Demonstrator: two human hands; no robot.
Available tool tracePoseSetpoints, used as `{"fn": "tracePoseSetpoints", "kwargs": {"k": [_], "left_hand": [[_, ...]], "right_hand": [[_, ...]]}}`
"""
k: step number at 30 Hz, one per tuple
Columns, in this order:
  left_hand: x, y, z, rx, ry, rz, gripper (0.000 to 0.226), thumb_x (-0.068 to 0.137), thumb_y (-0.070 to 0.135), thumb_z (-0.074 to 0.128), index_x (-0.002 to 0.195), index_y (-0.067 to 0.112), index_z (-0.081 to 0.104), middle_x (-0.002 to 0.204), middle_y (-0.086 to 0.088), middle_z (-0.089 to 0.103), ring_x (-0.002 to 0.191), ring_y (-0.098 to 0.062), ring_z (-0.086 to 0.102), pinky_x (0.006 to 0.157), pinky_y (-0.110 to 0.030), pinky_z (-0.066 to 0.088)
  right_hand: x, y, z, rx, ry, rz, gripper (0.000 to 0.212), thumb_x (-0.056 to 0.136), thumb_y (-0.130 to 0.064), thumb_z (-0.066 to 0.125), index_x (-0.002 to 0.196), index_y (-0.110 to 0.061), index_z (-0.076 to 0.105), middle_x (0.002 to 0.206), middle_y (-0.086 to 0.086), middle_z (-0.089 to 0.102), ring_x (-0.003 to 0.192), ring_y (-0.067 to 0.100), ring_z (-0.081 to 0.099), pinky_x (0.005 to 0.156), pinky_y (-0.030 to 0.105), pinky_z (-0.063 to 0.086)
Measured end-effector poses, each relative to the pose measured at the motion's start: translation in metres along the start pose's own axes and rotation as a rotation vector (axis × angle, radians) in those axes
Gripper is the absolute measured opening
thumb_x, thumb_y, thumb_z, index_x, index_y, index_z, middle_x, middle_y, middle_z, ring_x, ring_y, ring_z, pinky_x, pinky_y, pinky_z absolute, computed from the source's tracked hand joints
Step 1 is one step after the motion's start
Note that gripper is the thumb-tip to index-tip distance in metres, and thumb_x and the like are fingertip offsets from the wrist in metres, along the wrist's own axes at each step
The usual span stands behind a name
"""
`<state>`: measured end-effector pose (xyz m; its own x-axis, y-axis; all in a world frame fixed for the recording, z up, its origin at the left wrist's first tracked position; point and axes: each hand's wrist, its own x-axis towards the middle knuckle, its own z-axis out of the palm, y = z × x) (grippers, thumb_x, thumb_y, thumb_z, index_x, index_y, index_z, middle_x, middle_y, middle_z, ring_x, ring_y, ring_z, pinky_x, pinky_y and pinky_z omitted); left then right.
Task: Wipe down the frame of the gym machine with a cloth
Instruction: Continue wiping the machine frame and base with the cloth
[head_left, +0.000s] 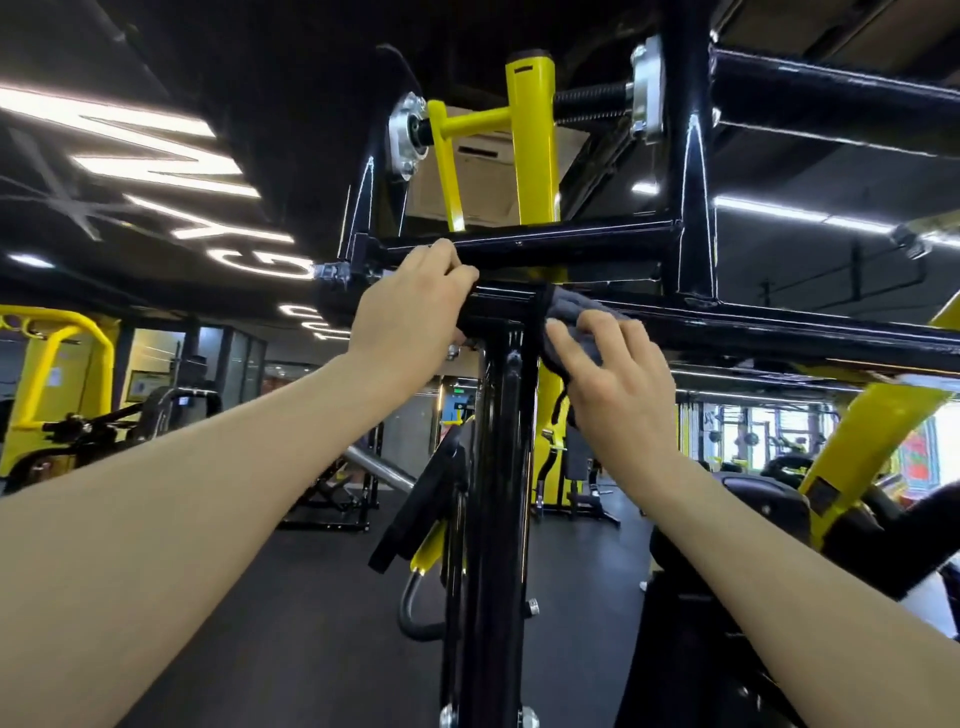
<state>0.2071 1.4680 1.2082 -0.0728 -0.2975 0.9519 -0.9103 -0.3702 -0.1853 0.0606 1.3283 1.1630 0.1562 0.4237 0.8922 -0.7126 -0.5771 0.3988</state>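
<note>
Mid-wipe: right hand (613, 374) pressing grey cloth (571, 317), fingers flat, at frame's top joint (498, 312). Left hand (410, 301), at 9 o'clock of it, curled round crossbar (561, 241). Upright (493, 519) at 6 o'clock prob. still left; can't tell what's clean.

- The left hand (415, 301) curls its fingers over the black crossbar (727, 322) of the gym machine, just left of where the bar meets the black upright post (498, 467).
- The right hand (618, 379) presses a grey cloth (566, 312) against the same crossbar, right beside the joint, fingers spread and fairly straight.
- Part of the cloth hangs down below the bar.
- Above the bar, a yellow arm (535, 140) sits on a pivot between two silver bearing plates (408, 135).
- Yellow and black gym machines (78, 415) stand on the dark floor (311, 597) behind.
</note>
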Motion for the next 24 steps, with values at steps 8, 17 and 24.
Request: {"fn": "tracePoseSetpoints", "kwargs": {"k": [8, 17, 24], "left_hand": [[0.000, 0.000, 0.001, -0.017, -0.017, -0.003, 0.061, 0.082, 0.020, 0.072, 0.137, 0.016, 0.045, 0.124, -0.003, 0.044, 0.117, -0.019, 0.040, 0.072, -0.033, 0.044], [0.001, -0.001, 0.001, 0.002, -0.022, 0.003, 0.061, 0.082, 0.018, 0.071, 0.137, 0.016, 0.045, 0.125, -0.003, 0.043, 0.116, -0.020, 0.040, 0.074, -0.033, 0.045], [0.004, -0.005, -0.002, -0.010, -0.033, 0.015, 0.062, 0.080, 0.022, 0.073, 0.136, 0.021, 0.047, 0.125, 0.000, 0.045, 0.118, -0.018, 0.040, 0.071, -0.031, 0.037]], "right_hand": [[0.008, -0.013, -0.030, 0.092, -0.590, 0.344, 0.026, 0.087, -0.018, 0.057, 0.113, -0.015, 0.054, 0.108, 0.002, 0.061, 0.097, 0.026, 0.058, 0.062, 0.028, 0.031], [0.032, -0.021, -0.035, 0.181, -0.489, 0.339, 0.024, 0.089, -0.018, 0.053, 0.113, -0.013, 0.055, 0.104, 0.005, 0.065, 0.097, 0.030, 0.060, 0.068, 0.032, 0.032], [0.045, -0.031, -0.035, 0.158, -0.233, 0.130, 0.016, 0.067, -0.003, 0.069, 0.081, -0.012, 0.069, 0.074, 0.002, 0.067, 0.069, 0.027, 0.060, 0.053, 0.026, 0.036]]}}
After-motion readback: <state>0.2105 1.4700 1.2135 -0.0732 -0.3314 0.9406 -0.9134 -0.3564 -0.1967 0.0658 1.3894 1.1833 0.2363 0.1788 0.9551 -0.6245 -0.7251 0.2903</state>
